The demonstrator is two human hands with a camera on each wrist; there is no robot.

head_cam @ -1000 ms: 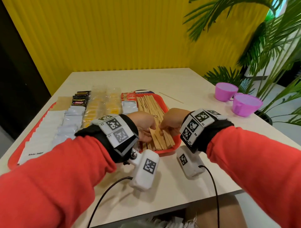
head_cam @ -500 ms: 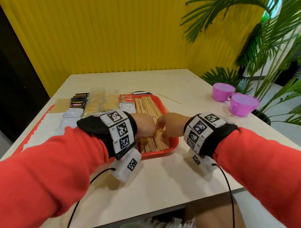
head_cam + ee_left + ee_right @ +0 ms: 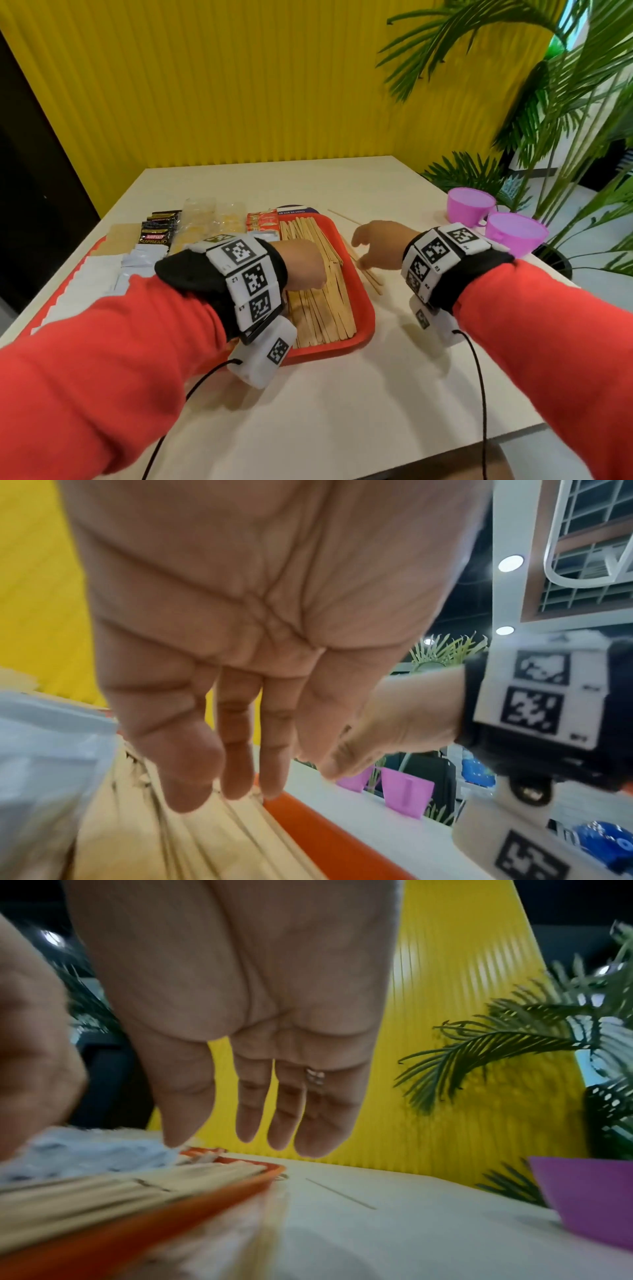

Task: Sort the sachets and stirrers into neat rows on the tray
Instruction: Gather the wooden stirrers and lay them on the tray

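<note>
A red tray (image 3: 363, 337) holds rows of sachets: white ones (image 3: 92, 284), black coffee ones (image 3: 157, 233), clear yellow ones (image 3: 205, 219) and red ones (image 3: 262, 221). Wooden stirrers (image 3: 322, 308) lie side by side at its right end. My left hand (image 3: 305, 265) is over them; in the left wrist view its straight fingers (image 3: 186, 785) touch the stirrers (image 3: 212, 840). My right hand (image 3: 375, 241) hovers off the tray's right rim, just above a few loose stirrers (image 3: 370, 279) on the table. Its fingers (image 3: 311, 1123) hang straight and hold nothing.
A thin stick (image 3: 344, 217) lies on the beige table (image 3: 342, 411) beyond the tray. Two purple cups (image 3: 471, 205) (image 3: 515, 233) stand at the right edge, with palm plants (image 3: 565, 120) behind them. A yellow ribbed wall (image 3: 239, 85) backs the table.
My right hand has left the stirrers on the tray and moved right, out over the table beside the rim. My left hand stays on the tray's stirrers.
</note>
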